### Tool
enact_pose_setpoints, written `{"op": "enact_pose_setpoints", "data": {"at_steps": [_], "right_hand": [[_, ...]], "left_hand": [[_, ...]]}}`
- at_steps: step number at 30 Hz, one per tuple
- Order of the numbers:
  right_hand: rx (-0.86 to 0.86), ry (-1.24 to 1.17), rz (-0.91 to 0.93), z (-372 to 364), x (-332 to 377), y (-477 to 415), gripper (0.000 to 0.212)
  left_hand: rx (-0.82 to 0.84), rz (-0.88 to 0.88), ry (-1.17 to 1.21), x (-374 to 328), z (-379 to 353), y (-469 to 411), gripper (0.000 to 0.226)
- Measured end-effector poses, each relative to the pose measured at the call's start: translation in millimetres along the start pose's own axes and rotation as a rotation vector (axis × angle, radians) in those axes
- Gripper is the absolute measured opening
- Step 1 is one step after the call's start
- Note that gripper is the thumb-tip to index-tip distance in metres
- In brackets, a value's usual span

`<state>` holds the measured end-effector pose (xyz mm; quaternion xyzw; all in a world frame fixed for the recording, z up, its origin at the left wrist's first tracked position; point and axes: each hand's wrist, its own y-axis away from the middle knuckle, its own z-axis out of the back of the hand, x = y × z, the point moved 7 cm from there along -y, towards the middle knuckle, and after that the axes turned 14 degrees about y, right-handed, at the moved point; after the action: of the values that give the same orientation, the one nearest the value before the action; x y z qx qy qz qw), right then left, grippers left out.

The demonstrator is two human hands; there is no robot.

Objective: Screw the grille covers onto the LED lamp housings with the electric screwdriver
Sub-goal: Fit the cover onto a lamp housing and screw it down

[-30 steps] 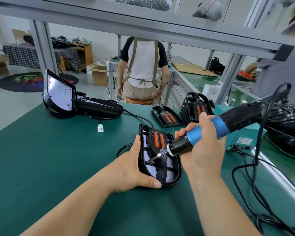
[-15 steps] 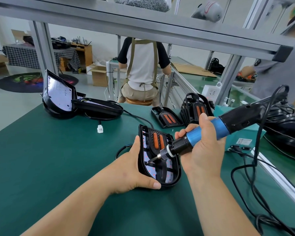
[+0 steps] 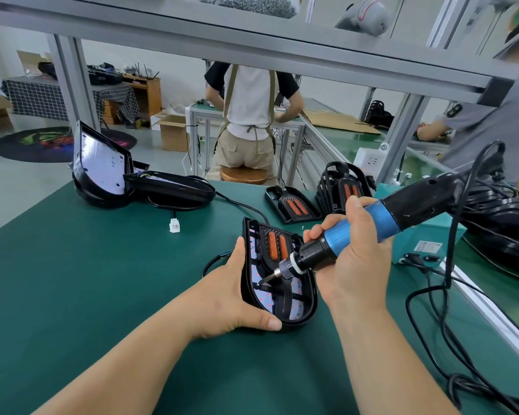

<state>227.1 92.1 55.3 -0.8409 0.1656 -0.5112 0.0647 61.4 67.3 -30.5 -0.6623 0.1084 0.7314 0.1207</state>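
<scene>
A black LED lamp housing point(image 3: 303, 307) with a grille cover on it lies on the green bench in front of me. My left hand point(image 3: 231, 298) grips its left edge, thumb along the near rim. My right hand point(image 3: 354, 259) holds the blue and black electric screwdriver point(image 3: 357, 232). The bit slants down to the left, and its tip sits on the cover near the housing's left side.
A spare grille cover point(image 3: 291, 205) and a stack of covers point(image 3: 339, 190) lie behind. Open housings point(image 3: 108, 175) sit at the far left, with a white connector point(image 3: 174, 226) nearby. The screwdriver's cable point(image 3: 444, 319) loops at right beside a teal box point(image 3: 426, 241). Two people work beyond the bench.
The screwdriver bit has shifted slightly down and left on the cover. The person behind the bench has changed posture a little.
</scene>
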Motion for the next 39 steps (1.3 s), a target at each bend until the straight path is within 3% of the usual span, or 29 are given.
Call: {"op": "enact_pose_setpoints", "data": {"at_steps": [5, 12, 21, 26, 31, 36, 39], "right_hand": [[0.074, 0.021, 0.077, -11, 7, 5, 0.018], [0.044, 0.008, 0.058, -7, 6, 5, 0.019], [-0.061, -0.033, -0.037, 12, -1, -4, 0.015], [-0.21, -0.077, -0.191, 43, 1, -22, 0.029], [-0.338, 0.048, -0.384, 78, -8, -35, 0.028], [-0.259, 0.241, -0.604, 78, -34, -32, 0.029], [-0.186, 0.342, -0.632, 73, -45, -32, 0.025]], "left_hand": [[0.002, -0.018, -0.008, 0, 0, -2, 0.122], [0.005, -0.01, -0.003, 1, 0, 0, 0.12], [-0.008, 0.039, 0.009, 6, 2, -1, 0.137], [0.01, 0.054, 0.016, 4, 6, 2, 0.131], [-0.035, 0.096, 0.052, 2, 25, 6, 0.132], [0.0, 0.1, 0.114, -4, 24, 9, 0.123], [-0.023, 0.142, 0.121, -6, 24, 12, 0.099]]}}
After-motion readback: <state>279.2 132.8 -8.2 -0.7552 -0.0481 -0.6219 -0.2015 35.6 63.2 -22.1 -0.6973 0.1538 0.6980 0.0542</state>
